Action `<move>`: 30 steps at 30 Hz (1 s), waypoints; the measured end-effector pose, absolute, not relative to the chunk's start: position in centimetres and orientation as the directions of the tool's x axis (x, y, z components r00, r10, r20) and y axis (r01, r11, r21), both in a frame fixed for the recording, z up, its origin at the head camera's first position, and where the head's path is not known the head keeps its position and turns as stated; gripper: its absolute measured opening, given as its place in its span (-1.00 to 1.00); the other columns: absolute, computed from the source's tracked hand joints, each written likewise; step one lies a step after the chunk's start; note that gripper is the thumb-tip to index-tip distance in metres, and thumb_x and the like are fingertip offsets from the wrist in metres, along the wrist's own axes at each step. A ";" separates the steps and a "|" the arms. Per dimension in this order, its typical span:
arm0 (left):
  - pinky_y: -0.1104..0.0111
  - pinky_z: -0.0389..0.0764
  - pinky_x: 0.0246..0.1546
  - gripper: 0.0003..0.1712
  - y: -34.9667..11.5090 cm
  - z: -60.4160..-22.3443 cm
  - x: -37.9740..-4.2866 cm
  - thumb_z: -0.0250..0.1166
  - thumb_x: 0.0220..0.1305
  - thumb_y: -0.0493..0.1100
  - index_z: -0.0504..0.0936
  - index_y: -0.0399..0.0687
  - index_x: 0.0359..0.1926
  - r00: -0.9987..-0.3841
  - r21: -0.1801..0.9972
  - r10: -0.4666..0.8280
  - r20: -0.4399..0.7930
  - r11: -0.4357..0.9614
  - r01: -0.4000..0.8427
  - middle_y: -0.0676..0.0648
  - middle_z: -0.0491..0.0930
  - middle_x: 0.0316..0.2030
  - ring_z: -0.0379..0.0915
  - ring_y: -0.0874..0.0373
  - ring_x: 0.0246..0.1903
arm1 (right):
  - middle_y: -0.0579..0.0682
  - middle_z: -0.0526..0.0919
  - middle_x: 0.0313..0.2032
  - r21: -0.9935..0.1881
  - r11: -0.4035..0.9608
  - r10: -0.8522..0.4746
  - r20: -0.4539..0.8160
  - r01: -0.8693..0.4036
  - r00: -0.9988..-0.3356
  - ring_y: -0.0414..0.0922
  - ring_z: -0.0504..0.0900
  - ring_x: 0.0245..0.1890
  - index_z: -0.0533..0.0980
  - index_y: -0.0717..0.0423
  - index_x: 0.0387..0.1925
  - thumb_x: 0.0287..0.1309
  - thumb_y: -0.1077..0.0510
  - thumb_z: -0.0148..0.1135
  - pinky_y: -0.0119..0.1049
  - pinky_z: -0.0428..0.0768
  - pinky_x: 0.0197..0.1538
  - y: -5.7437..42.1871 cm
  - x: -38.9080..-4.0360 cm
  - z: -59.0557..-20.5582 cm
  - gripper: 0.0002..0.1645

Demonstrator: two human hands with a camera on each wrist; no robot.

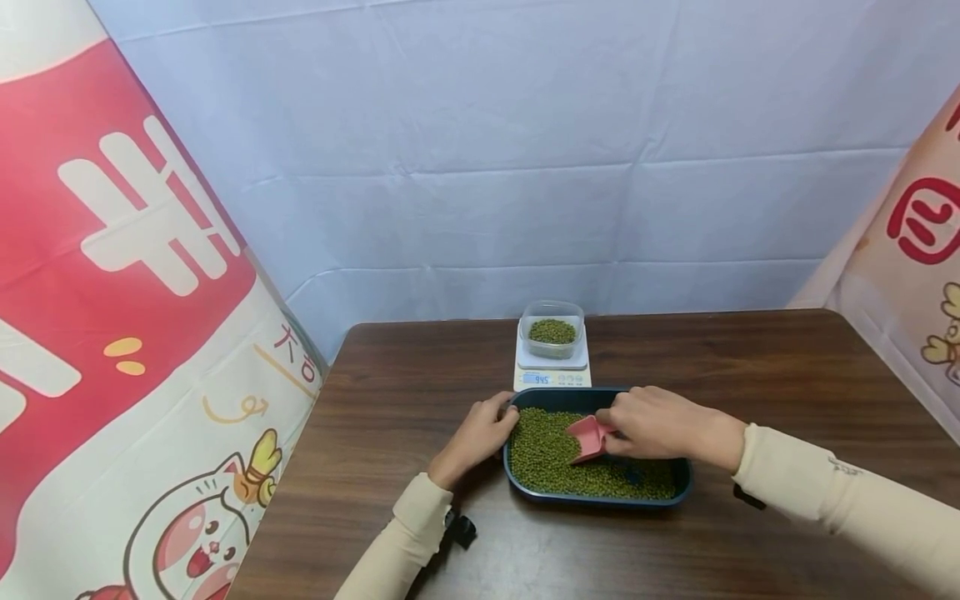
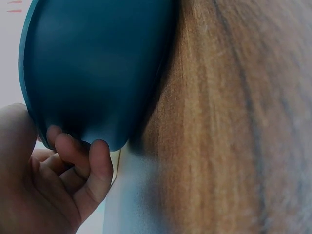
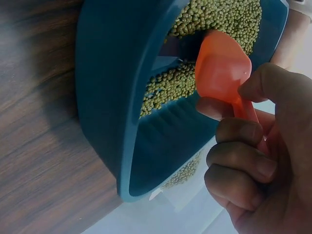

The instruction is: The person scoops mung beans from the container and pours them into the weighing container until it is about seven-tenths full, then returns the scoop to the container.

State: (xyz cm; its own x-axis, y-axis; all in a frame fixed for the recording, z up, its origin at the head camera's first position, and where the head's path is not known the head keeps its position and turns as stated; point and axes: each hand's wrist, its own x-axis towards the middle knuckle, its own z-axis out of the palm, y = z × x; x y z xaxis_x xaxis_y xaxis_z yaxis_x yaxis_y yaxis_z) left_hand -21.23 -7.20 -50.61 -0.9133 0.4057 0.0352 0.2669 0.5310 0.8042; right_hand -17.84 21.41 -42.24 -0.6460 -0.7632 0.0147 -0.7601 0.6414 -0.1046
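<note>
A dark teal tub (image 1: 600,500) holds a bed of green mung beans (image 1: 543,454). At its left end my left hand (image 1: 482,432) grips the rim, with the thumb at the edge and the fingers curled against the outer wall, as the left wrist view shows. My right hand (image 1: 651,423) holds a pink scoop (image 1: 587,439) by its handle, fingers wrapped round it. The scoop's front edge meets the beans; in the right wrist view its bowl (image 3: 222,73) shows no beans inside. Part of the tub floor is bare there.
Behind the tub stands a white kitchen scale (image 1: 555,380) with a lit display. On it sits a clear plastic container (image 1: 551,350) with some mung beans (image 1: 552,331). All rest on a brown wooden table (image 1: 420,375), with a pale cloth (image 1: 480,167) hanging behind.
</note>
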 end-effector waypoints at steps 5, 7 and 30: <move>0.29 0.57 -0.80 -0.62 -7.2 -50.7 -21.2 -0.09 0.51 -0.05 0.46 0.16 0.23 -0.914 0.804 0.404 0.040 0.530 0.270 -0.05 0.47 -0.71 0.44 0.06 -0.81 | -0.28 0.09 -0.74 -0.114 0.642 -0.763 0.004 -0.758 -0.647 -0.34 -0.03 -0.75 0.44 -0.14 -0.51 0.16 0.07 0.17 -0.43 -0.05 -0.66 21.1 -18.0 -42.4 -0.85; 0.30 0.56 -0.81 -0.63 -7.3 -50.7 -21.2 -0.09 0.51 -0.05 0.47 0.15 0.22 -0.915 0.803 0.402 0.043 0.531 0.271 -0.04 0.49 -0.69 0.44 0.07 -0.81 | -0.28 0.08 -0.74 -0.114 0.641 -0.763 0.004 -0.759 -0.646 -0.33 -0.04 -0.74 0.42 -0.15 -0.52 0.15 0.07 0.16 -0.43 -0.06 -0.66 21.0 -18.0 -42.4 -0.84; 0.31 0.55 -0.81 -0.63 -7.3 -50.7 -21.3 -0.09 0.51 -0.05 0.46 0.14 0.22 -0.914 0.806 0.403 0.038 0.529 0.267 0.00 0.53 -0.63 0.44 0.05 -0.80 | -0.30 0.17 -0.74 -0.089 0.590 -0.805 0.004 -0.802 -0.593 -0.36 0.08 -0.76 0.36 -0.19 -0.58 0.12 0.03 0.21 -0.45 0.04 -0.69 19.5 -19.2 -42.5 -0.77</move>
State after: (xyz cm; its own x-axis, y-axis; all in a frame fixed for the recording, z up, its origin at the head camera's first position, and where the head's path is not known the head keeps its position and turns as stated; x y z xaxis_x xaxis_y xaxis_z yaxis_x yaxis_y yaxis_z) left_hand -21.28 -7.28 -50.66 -0.9144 0.4031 0.0380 0.2665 0.5286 0.8059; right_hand -19.23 19.51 -42.49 -0.5927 -0.8054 0.0041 -0.8025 0.5900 -0.0890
